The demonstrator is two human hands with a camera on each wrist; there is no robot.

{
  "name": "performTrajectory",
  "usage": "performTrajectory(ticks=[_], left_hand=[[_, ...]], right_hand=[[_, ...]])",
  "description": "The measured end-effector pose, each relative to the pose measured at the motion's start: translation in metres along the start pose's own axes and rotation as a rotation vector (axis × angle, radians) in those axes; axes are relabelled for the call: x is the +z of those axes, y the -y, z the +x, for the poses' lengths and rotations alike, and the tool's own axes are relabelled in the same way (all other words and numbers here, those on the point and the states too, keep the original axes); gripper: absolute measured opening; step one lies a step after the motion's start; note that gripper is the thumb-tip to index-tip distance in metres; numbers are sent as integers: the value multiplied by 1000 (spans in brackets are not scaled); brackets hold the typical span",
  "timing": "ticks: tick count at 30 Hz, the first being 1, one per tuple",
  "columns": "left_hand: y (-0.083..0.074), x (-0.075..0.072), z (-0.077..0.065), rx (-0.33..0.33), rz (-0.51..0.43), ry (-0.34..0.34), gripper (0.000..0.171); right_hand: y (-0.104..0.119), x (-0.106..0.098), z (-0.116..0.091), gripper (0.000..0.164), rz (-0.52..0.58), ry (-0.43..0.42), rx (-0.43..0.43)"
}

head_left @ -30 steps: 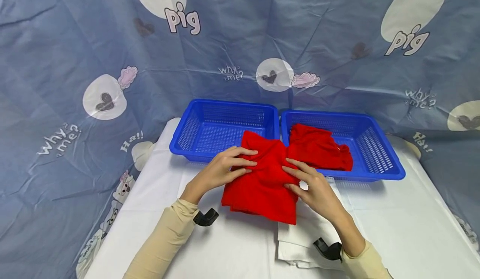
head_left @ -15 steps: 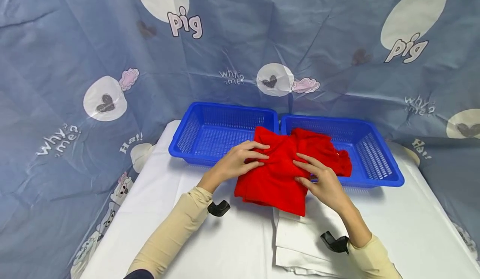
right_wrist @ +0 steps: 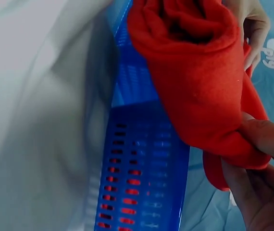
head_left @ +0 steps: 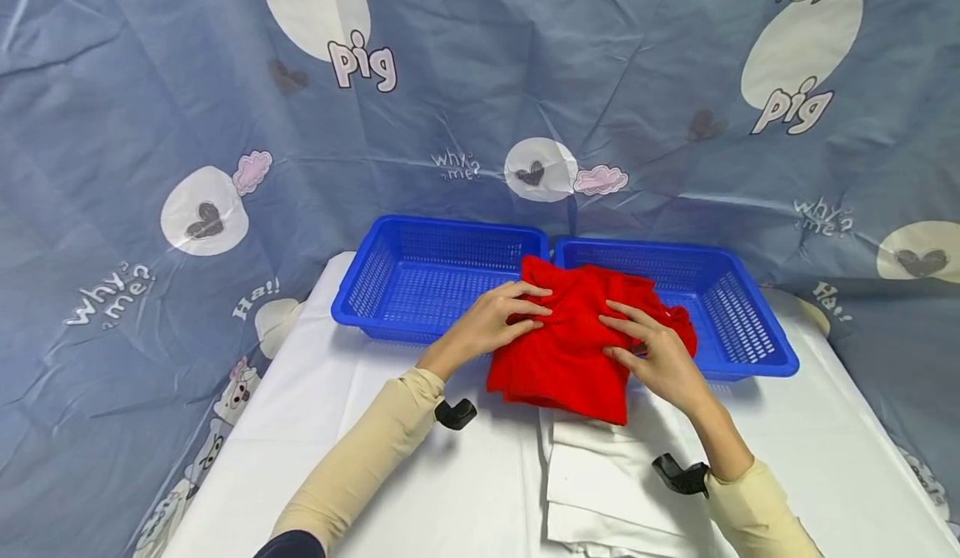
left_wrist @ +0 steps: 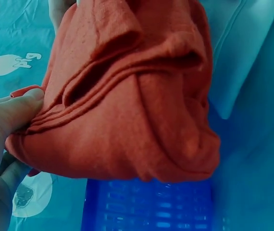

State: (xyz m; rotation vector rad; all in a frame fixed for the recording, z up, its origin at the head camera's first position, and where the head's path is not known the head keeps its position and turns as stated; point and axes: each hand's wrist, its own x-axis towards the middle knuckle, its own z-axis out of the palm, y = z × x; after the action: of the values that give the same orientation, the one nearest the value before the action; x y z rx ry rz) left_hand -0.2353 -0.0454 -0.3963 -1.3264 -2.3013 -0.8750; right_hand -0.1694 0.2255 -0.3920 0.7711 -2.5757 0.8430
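Watching the head view first, I have the folded red cloth [head_left: 570, 366] held at the near left corner of the right basket [head_left: 738, 316], partly overlapping it; whether it touches the rim I cannot tell. A second red cloth [head_left: 681, 329] lies inside the right basket, the left basket [head_left: 431, 291] stands just beside it, and the white cloths [head_left: 600, 491] lie in front of it on the table [head_left: 810, 433]. My left hand [head_left: 498, 321] and right hand [head_left: 660, 354] take the folded red cloth from either side. In the left wrist view, that grip pinches the edge, thumb above and fingers beneath, with layers gaping between folds; if only some layers are caught, I think the inner ones could slip and loosen the bundle. In the right wrist view, the other grip also pinches cloth between thumb and fingers. An uneven release there could, I judge, skew the fold, and a low pass might snag it on the right basket's rim.
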Motion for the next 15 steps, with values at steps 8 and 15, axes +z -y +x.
performTrajectory(ticks=[8,15], left_hand=[[1,9,20,-42,-17,15,21],[4,21,42,-104,8,60,22]], right_hand=[[-16,-12,5,44,22,19,20],[-36,-24,14,43,-7,39,54]])
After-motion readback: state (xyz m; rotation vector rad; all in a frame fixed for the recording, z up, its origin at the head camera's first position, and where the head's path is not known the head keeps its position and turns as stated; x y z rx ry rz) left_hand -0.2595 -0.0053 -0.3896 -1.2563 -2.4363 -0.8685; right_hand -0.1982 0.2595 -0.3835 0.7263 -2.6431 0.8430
